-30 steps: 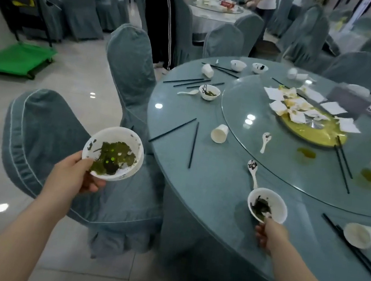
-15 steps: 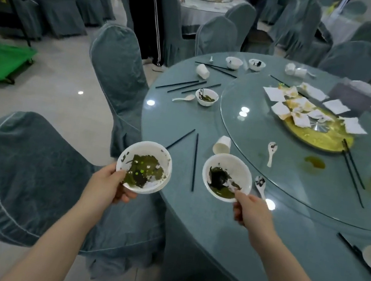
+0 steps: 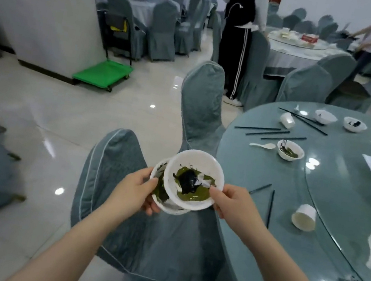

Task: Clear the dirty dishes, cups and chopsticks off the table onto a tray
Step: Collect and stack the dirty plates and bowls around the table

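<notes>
Bright overhead light glares off floor (image 3: 63,106); edges blurred, warped.

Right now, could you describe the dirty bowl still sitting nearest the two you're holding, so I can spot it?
Start at the round blue-green table. Near its left edge, a white bowl with green residue stands beside a white spoon, below three black chopsticks. Unlike the two bowls farther back, it has the spoon at its left.
</notes>
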Available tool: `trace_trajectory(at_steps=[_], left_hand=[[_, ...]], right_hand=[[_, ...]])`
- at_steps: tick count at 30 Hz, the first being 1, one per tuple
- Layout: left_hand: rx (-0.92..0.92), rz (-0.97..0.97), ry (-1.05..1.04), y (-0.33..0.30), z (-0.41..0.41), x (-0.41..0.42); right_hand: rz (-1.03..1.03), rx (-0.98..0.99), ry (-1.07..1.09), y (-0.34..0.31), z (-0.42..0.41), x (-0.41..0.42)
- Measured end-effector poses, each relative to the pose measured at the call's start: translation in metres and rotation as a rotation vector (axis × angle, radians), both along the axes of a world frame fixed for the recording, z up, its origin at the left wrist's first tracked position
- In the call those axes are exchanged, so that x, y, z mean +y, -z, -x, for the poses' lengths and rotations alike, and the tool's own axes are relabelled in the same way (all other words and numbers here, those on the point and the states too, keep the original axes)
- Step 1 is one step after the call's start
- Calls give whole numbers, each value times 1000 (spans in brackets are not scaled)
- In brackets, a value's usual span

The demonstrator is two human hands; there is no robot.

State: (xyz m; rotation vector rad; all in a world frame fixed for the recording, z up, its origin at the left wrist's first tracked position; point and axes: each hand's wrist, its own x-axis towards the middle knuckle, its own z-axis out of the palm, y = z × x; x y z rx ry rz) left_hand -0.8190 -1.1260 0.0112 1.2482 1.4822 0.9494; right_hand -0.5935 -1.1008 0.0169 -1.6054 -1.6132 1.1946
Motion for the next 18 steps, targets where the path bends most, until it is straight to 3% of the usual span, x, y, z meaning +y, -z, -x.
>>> trace_trajectory(at_steps=[5,14,18], left_hand=[[16,-49,-97,-8,76,3],[73,-101,-189,-37,286,-10],[67,-68,-218,-44,365,-13]], right_hand=[[-124,-216,-140,-2,96,32],[-131,-109,-302,-14,338,53],[-146,-48,-273,-16,420,57]])
